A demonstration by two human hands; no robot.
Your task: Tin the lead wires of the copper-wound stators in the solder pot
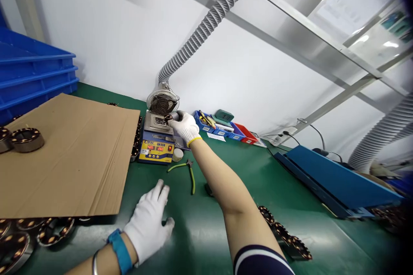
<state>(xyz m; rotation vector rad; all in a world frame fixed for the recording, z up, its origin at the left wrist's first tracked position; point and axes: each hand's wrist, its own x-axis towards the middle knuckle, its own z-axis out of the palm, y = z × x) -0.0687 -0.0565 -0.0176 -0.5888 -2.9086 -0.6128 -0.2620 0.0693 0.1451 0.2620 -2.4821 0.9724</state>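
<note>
Green table [274, 189] carries cardboard [64, 159], cutters [190, 172] and a solder pot [158, 137], over which the right hand [184, 126] pinches what seems a small coil [169, 117], glove-hidden, while the left hand [148, 223] lies spread flat.

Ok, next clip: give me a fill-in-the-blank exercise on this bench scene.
The left hand and the right hand are gloved in ____.
The left hand lies flat on the ____ mat.
The right hand holds a small part at the station, right of a brown sheet of ____.
The stacked trays at far left are ____.
Missing: white; green; cardboard; blue.
</note>
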